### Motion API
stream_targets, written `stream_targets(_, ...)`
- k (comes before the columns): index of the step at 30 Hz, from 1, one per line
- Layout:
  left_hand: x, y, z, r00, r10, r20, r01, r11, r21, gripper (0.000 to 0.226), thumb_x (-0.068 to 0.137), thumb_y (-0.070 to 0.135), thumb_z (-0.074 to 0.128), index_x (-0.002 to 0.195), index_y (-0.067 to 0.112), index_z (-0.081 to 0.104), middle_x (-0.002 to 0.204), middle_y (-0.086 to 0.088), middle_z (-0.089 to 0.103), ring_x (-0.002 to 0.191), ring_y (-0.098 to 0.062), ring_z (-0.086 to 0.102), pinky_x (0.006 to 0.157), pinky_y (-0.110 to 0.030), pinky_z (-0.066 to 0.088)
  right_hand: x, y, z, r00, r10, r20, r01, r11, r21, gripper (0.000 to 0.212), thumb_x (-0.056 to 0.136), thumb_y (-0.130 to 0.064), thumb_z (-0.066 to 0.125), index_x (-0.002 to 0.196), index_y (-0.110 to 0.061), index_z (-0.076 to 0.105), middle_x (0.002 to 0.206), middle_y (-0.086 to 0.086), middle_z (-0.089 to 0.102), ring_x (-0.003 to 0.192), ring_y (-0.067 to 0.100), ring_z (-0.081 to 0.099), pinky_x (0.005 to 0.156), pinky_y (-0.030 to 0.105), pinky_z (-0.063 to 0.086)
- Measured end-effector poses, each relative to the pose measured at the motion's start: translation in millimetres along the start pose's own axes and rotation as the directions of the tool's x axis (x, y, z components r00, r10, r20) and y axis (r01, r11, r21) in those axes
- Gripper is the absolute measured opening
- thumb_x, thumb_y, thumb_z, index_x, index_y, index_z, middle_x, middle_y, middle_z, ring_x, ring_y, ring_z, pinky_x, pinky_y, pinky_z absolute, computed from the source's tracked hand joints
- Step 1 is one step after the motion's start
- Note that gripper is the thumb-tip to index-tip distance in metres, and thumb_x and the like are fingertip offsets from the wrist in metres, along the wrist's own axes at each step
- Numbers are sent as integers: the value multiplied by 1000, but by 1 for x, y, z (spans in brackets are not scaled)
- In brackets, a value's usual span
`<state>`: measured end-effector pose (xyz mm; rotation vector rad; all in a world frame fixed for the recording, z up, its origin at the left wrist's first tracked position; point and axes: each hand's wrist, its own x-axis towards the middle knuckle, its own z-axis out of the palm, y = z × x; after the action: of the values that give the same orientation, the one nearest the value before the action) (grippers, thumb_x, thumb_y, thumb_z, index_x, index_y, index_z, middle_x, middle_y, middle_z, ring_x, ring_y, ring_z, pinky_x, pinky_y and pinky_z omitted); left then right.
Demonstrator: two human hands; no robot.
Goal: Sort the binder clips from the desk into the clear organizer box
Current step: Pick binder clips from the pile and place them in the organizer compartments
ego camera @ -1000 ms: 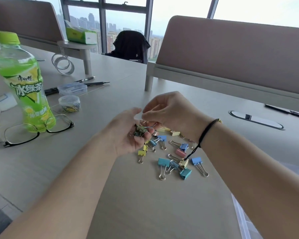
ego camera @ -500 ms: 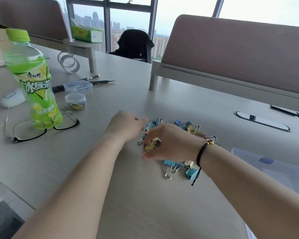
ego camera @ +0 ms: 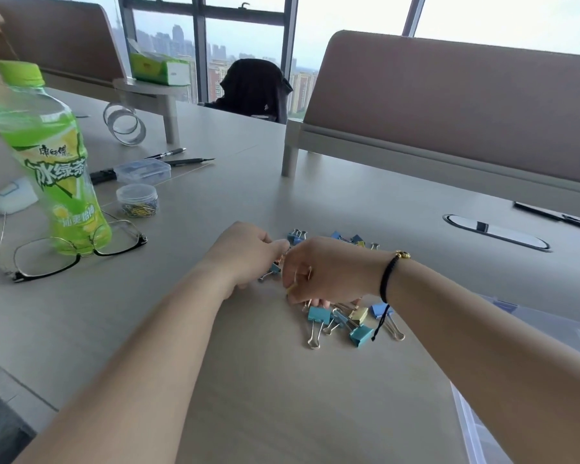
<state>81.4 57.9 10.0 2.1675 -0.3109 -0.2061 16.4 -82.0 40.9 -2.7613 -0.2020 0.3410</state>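
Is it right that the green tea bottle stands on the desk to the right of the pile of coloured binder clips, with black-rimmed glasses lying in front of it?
Not quite. In the head view the green tea bottle stands on the desk to the left of the pile of coloured binder clips, not the right. The black-rimmed glasses do lie in front of it.

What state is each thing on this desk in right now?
Bottle: upright, capped.
Glasses: unfolded, lying flat.
Jar: lidded, holds paper clips.
Clips: loose on desk.
Organizer: contents unclear.
Left hand: curled among clips.
Right hand: pinching a clip.
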Motion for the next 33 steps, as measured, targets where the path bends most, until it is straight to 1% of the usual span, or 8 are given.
stream_targets(3,-4,8,2,992,-54,112,83,956,-282,32,93,42,60,76,16,65,56,-1,47,38,-14,31,40,-14,20,-5,5,-5,994,3,-106,15,984,175,7,83,-10,70,83,-17,69,73,6,73,48,10,61,50,19,49)
stream_targets(6,-13,21,4,965,-75,251,197,840,-505,27,94,41,59,87,15,61,56,-1,49,35,-8,30,35,-10,16,-18,7,-17,948,39,-315,104,900,424,11,77,-8,80,83,-5,71,73,14,73,53,17,64,51,25,52)
stream_targets(10,-31,37,22,859,24,512,342,716,-608,45,97,52,47,71,16,59,65,-3,53,38,-8,34,32,-9,14,-40,10,-24,887,113,-448,187,799,572,16,75,-3,81,72,-11,68,65,7,71,51,19,65,47,23,50)
stream_targets(13,-47,58,38,794,87,602,368,719,-589,62,97,62,35,66,12,55,63,-5,53,40,-9,29,33,-9,11,-67,20,-21,879,140,-455,174,795,580,15,75,-3,81,75,-6,67,66,10,71,54,25,71,58,36,56)
stream_targets(21,-99,127,100,779,218,588,113,874,-473,46,97,53,47,89,12,66,68,-6,52,40,-10,28,35,-11,16,-182,76,-25,789,271,-551,245,685,687,19,72,1,81,70,-3,63,58,14,64,50,23,55,45,26,43)
stream_targets(25,-121,149,131,673,317,668,50,882,-468,45,96,49,52,98,5,64,64,-3,49,40,-7,30,33,-12,19,-235,102,-19,747,328,-579,256,661,705,18,71,2,80,75,5,63,57,14,62,48,18,53,43,23,42)
stream_targets(28,-128,159,148,581,344,737,-33,915,-401,48,93,45,56,106,-1,66,68,-3,49,41,-6,32,32,-13,21,-262,119,-11,737,366,-568,231,654,721,19,66,0,82,77,-1,66,66,21,65,48,18,55,42,23,43)
stream_targets(33,-135,164,158,553,337,762,-187,941,-281,26,92,27,62,84,3,63,54,2,56,36,-7,33,33,-15,22,-280,139,7,748,395,-533,187,645,741,14,72,0,81,81,-4,72,64,10,68,46,16,56,41,23,43)
